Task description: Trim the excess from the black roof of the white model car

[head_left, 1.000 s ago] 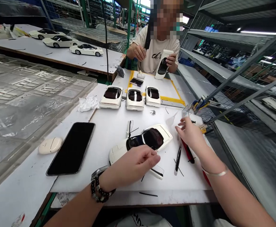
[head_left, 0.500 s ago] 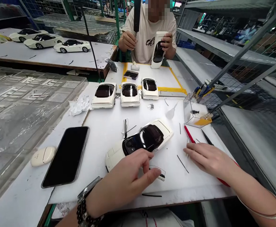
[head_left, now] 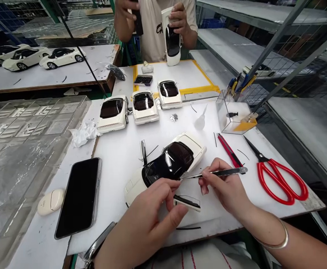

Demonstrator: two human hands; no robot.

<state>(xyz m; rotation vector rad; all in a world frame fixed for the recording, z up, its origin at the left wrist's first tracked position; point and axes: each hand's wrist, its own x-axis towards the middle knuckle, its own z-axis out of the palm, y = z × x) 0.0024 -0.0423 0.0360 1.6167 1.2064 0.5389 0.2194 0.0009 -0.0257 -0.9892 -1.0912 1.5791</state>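
Note:
A white model car with a black roof (head_left: pixel 169 160) lies on the white board in front of me, one door open. My left hand (head_left: pixel 149 220) rests against its near side, thumb and fingers pinched by the open door (head_left: pixel 187 201); what they pinch is too small to see. My right hand (head_left: pixel 225 186) grips metal tweezers (head_left: pixel 219 172), whose tip points left at the car's side window.
Three more white model cars (head_left: pixel 143 106) stand in a row behind. A phone (head_left: pixel 80 196) and a white earbud case (head_left: pixel 49 201) lie at left, red scissors (head_left: pixel 281 177) and a red-handled tool (head_left: pixel 230 151) at right. A clear box (head_left: pixel 233 117) holds parts. A person opposite holds another car (head_left: pixel 172 37).
My right hand has picked up the tweezers from the board and brought them to the car. The view has tilted downward; the scissors now show.

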